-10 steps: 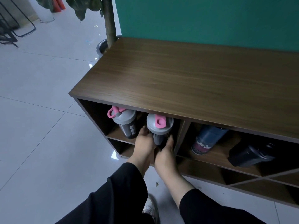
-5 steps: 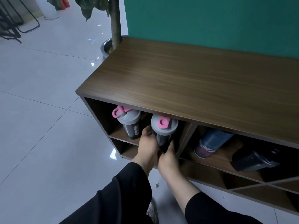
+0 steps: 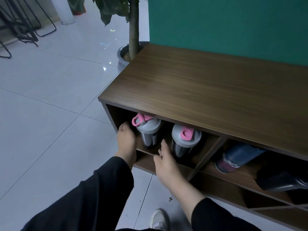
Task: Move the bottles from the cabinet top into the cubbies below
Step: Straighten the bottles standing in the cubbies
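Two grey-lidded shaker bottles with pink caps stand in the upper left cubby of the wooden cabinet (image 3: 208,90): the left bottle (image 3: 148,132) and the right bottle (image 3: 185,140). My left hand (image 3: 125,140) is at the cubby's left edge, just left of the left bottle, fingers curled, holding nothing. My right hand (image 3: 165,159) hovers in front of the shelf between the two bottles, fingers spread, touching neither. A blue bottle (image 3: 238,157) and a black bottle (image 3: 281,179) lie on their sides in the cubby to the right. The cabinet top holds nothing.
A potted tree (image 3: 133,39) in a grey pot stands at the cabinet's far left corner. A green wall (image 3: 233,22) backs the cabinet. White tiled floor spreads to the left, with black metal frames (image 3: 21,27) far off. My shoe (image 3: 158,219) is below.
Both hands have let go of the right pink-capped bottle and pulled back. My left hand moved left past the left bottle. The view has shifted left.
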Demonstrator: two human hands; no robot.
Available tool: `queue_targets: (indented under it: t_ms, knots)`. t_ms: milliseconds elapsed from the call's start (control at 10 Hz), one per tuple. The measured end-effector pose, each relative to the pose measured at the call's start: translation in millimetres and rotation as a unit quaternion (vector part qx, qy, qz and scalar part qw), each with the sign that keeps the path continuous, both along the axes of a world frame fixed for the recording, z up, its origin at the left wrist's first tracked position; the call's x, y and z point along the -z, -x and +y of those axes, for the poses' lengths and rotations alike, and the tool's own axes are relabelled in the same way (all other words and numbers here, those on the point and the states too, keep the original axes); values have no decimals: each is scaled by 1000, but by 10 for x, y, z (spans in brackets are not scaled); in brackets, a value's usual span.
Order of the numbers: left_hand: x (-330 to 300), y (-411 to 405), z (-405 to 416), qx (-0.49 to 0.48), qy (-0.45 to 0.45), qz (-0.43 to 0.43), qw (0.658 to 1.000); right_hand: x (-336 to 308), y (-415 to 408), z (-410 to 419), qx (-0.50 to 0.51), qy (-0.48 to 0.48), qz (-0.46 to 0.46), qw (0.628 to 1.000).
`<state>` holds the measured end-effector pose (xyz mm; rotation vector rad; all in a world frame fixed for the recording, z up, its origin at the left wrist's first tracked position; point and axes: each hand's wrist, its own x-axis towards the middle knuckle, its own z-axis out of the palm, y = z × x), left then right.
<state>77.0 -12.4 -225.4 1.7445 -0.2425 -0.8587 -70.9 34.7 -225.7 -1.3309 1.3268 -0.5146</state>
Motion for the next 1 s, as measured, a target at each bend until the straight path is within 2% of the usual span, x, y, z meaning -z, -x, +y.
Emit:
queue_targets:
  t_ms: [200, 400, 500, 600, 800, 900, 1000]
  knots:
    - [15, -56, -31, 86, 40, 83, 992, -52, -321, -223, 40, -29, 3, 999]
    - [93, -125, 255, 132, 52, 60, 988, 156, -416, -444, 25, -31, 15, 999]
    - [177, -198, 286, 114, 54, 91, 988, 192, -424, -488, 24, -41, -4, 999]
    - [186, -207, 280, 140, 42, 98, 984, 239, -466, -427, 46, -63, -29, 997]
    - [206, -204, 253, 162, 32, 67, 984, 396, -498, -471, 41, -30, 16, 999]
    - [202, -157, 271, 136, 52, 110, 983, 491, -487, -498, 23, -34, 46, 998]
    - [214, -98, 304, 83, 36, 141, 986, 313, -416, -383, 25, -14, 38, 999]
